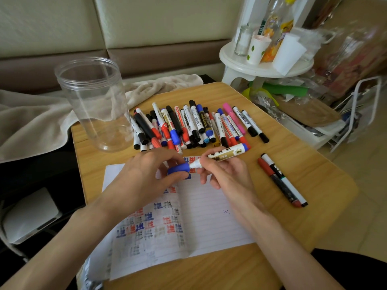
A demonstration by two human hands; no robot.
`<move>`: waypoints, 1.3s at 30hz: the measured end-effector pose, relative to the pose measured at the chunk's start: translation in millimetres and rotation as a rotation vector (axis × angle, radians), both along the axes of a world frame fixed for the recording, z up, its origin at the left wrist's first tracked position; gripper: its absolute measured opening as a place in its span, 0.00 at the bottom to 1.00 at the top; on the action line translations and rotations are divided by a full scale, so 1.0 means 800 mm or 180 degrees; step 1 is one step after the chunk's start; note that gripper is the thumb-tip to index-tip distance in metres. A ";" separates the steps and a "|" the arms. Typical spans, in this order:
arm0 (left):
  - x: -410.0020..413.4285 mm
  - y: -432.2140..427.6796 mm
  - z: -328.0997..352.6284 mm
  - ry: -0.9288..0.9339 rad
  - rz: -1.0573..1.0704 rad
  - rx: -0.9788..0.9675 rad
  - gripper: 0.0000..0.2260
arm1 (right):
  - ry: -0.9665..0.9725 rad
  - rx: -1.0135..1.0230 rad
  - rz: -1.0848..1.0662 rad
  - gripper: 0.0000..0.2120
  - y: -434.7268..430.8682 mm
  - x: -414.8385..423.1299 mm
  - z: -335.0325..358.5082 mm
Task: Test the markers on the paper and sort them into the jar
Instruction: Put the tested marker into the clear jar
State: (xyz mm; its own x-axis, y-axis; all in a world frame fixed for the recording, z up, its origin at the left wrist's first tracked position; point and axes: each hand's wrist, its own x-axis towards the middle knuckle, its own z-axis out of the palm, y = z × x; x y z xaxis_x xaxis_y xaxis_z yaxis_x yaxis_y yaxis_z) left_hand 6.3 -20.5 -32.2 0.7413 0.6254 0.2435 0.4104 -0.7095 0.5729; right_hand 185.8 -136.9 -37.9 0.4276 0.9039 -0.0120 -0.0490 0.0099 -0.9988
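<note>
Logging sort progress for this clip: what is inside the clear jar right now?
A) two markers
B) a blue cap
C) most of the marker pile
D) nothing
D: the clear jar stands upright and empty, its see-through wall showing nothing inside. The marker pile lies beside it, and two markers lie apart at the right.

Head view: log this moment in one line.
left hand pinches blue cap | right hand grips white marker, cap at its tip | jar holds no markers | marker pile beyond paper | two markers aside, right
</note>
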 end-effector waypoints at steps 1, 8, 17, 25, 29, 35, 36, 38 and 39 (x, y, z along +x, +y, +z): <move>0.002 0.000 0.000 -0.0056 -0.0039 0.0003 0.13 | 0.0000 0.0039 0.0068 0.06 -0.001 0.000 0.001; 0.007 -0.001 0.004 -0.0250 -0.0256 -0.0156 0.20 | -0.0017 -0.0196 0.0297 0.15 -0.009 0.012 0.009; 0.002 -0.002 0.012 -0.0420 0.0023 -0.0156 0.16 | -0.0800 -0.0178 0.0044 0.12 -0.014 0.033 0.010; 0.007 -0.003 0.006 -0.0576 0.0277 -0.0052 0.10 | -0.0847 0.0040 -0.0193 0.09 -0.008 0.024 0.004; 0.007 -0.003 0.006 -0.0651 0.0338 -0.0203 0.10 | -0.0879 0.0100 -0.0263 0.10 -0.006 0.020 -0.001; 0.007 -0.008 0.004 -0.0781 0.0408 -0.0503 0.09 | -0.0982 0.0225 -0.0255 0.10 -0.005 0.015 -0.004; 0.007 -0.009 0.005 -0.0790 0.0377 -0.0503 0.08 | -0.0990 0.0267 -0.0251 0.09 -0.006 0.013 -0.003; 0.005 -0.009 0.008 -0.0771 0.0349 -0.0439 0.08 | -0.1006 0.0351 -0.0246 0.10 -0.007 0.011 -0.003; 0.003 -0.007 0.011 -0.0753 0.0331 -0.0446 0.08 | -0.0989 0.0381 -0.0235 0.10 -0.006 0.010 -0.002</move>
State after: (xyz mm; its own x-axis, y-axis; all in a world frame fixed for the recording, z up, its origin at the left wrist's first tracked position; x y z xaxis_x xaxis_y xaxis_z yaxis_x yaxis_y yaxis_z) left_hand 8.8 -26.0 -23.3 0.6043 0.7349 0.3078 0.3201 -0.5777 0.7508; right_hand 194.1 -142.0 -39.6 0.4585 0.8575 0.2334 0.2627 0.1201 -0.9574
